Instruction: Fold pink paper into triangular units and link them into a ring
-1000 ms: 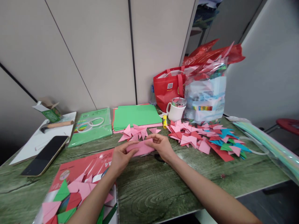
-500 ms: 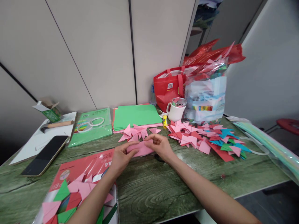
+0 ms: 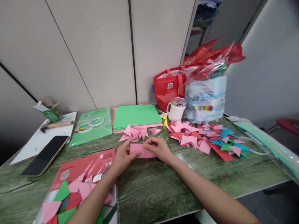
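1. We are holding the pink folded paper [image 3: 142, 151] with both hands. Our left hand [image 3: 123, 156] is pinching its left end, with the thumb lying on top and the other fingers curled under and behind it.
2. Our right hand [image 3: 159, 148] is closing on the right end of the same piece, with the fingertips pressing on its far edge. Neither hand is open wide; both are narrow and gripping the paper.
3. The paper is lying between the two hands, so both are equally near and already touching it. Its long axis is running left to right, about parallel to the near edge of the table [image 3: 163, 189].
4. The piece is looking like a flat, narrow strip, plain pink, with straight edges. It is resting on or just above the green wood-pattern table top; we cannot tell which.
5. This place is around the middle of the table, nearer to the back edge than to the near edge.
6. Just behind the hands, a small group of pink folded stars [image 3: 136, 132] is lying, and behind it a stack of green sheets [image 3: 136, 115] near the back edge.
7. To the right of our right hand, a heap of folded pieces [image 3: 205, 140] in pink, red, blue and green is spreading toward the right edge.
8. At the near left corner a red paper pack [image 3: 86, 168] is lying, and a phone [image 3: 45, 154] is resting near the left edge.
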`<action>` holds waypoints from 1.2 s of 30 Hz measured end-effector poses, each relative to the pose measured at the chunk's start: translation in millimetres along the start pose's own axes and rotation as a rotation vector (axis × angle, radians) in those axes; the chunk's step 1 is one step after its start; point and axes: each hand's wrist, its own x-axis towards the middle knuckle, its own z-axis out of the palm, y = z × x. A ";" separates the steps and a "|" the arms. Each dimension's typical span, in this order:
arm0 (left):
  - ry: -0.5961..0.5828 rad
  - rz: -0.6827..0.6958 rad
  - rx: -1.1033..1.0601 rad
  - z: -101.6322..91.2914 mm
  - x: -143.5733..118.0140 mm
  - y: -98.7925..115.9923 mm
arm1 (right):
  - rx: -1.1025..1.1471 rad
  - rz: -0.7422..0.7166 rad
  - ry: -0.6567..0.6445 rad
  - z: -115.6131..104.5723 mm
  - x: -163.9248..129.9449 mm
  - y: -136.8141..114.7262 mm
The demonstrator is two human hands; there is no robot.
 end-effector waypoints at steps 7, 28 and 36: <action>-0.072 -0.195 -0.173 3.4 0.9 -0.2 | 0.054 0.007 0.088 0.2 1.4 -0.9; -0.054 -0.288 -0.348 5.2 0.2 -1.4 | 0.089 0.017 0.082 -1.9 0.5 -4.9; -0.052 -0.272 -0.335 4.1 0.6 -3.9 | 0.040 -0.008 0.095 -1.3 0.0 -3.2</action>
